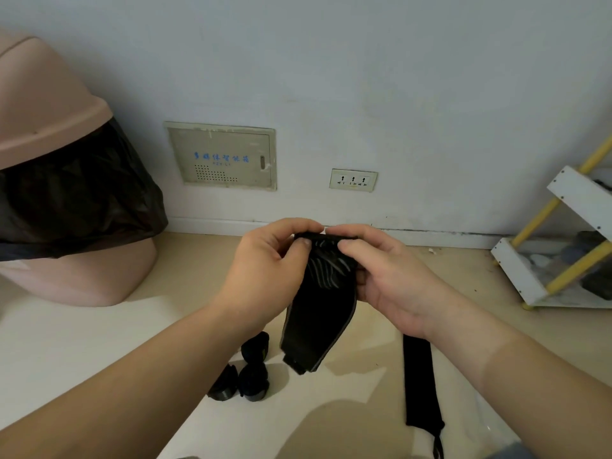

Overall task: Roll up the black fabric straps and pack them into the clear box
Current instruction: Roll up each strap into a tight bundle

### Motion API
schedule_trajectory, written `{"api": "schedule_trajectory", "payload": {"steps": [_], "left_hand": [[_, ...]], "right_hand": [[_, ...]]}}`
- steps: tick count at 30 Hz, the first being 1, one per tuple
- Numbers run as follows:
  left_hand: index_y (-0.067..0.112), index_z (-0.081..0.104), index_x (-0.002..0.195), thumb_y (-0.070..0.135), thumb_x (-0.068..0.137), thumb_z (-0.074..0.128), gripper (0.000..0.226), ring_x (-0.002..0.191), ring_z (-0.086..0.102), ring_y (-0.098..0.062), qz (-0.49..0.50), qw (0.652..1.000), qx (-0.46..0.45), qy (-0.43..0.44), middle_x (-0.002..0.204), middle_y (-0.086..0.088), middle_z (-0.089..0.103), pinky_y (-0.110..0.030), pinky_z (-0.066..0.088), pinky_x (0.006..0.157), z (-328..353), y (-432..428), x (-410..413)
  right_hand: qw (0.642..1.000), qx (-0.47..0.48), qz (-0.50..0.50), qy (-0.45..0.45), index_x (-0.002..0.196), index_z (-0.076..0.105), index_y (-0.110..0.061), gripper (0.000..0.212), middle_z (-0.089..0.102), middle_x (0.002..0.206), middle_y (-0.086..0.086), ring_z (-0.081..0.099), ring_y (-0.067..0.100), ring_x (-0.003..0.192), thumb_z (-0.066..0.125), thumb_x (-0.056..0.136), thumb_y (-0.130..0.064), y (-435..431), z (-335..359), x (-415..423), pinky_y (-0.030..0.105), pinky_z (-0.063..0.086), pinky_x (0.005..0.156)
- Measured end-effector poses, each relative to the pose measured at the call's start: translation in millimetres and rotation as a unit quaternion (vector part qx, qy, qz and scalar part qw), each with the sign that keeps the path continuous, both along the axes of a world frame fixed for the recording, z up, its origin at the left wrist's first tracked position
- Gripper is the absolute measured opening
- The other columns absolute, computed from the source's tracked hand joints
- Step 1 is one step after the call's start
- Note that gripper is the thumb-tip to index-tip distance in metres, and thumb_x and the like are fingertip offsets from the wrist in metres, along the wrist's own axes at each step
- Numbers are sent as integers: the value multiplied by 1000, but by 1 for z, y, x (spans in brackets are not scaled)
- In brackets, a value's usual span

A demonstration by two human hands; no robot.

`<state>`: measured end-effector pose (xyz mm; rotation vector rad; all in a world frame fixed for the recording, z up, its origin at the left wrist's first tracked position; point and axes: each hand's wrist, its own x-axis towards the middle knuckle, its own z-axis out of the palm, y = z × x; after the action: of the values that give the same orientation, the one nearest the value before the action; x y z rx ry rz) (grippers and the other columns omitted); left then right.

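Both hands meet above the floor, pinching the top edge of a black fabric strap [319,313] that hangs down between them: the left hand [268,273] grips its left corner, the right hand [390,276] its right corner. Three rolled straps [246,372] lie on the floor below, near left. Another flat strap [422,382] lies unrolled to the right. A pink bin [63,180] stands far left, a white shelf rack [563,246] far right.

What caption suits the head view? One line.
Left hand and right hand pinch a hanging black strap above three rolled straps and one flat strap.
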<state>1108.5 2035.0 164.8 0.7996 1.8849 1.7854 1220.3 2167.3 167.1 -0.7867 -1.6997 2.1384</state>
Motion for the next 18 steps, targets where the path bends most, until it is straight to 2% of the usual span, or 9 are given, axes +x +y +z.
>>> {"api": "schedule_trajectory", "payload": {"steps": [3,5,8,11,13,15,18], "left_hand": [[22,81,101,-5,104,53,39,88,76,-1,-20,1000,11,13,94,10,82,-11,55,76,0,0,0],[17,82,105,-7,104,53,37,90,76,-2,-34,999,14,10,98,8,83,-14,56,79,0,0,1],[12,82,108,-8,103,53,36,96,76,-12,-56,997,15,-43,105,1,83,-28,61,85,-1,1,1],[10,83,105,-8,101,51,36,105,76,-30,-85,989,9,-122,108,-10,82,-44,60,96,0,2,-2],[7,80,108,2,105,54,27,95,75,-29,-92,984,10,-150,105,-15,81,-40,62,89,1,1,-2],[9,74,114,17,107,60,18,83,74,-20,-81,987,-12,-136,94,-10,80,-32,64,79,0,0,-2],[15,73,118,26,107,60,20,86,75,-16,-121,983,-80,-109,97,-8,81,-29,64,79,-5,-2,-4]], "right_hand": [[1000,-19,-17,11,108,83,-21,29,80,107,10,74,22,92,59,103,-5,1,1,1,41,59,84],[999,-38,-29,13,107,83,-18,29,80,105,11,75,22,91,59,101,-1,3,2,1,39,60,83],[998,-49,-45,2,99,83,-17,31,80,100,11,75,24,88,59,98,2,4,3,0,38,61,79],[997,-38,-69,-8,87,82,-17,34,80,94,11,74,25,85,58,95,5,3,4,0,38,61,79],[997,-15,-79,-14,80,83,-18,37,81,93,10,74,24,85,59,94,6,4,2,-1,39,62,82],[997,20,-71,-16,78,84,-19,38,81,89,7,74,22,85,59,92,6,3,0,-2,37,61,80],[995,92,-46,-18,80,85,-21,39,81,84,2,74,15,82,59,91,5,0,-4,-2,27,57,72]]}}
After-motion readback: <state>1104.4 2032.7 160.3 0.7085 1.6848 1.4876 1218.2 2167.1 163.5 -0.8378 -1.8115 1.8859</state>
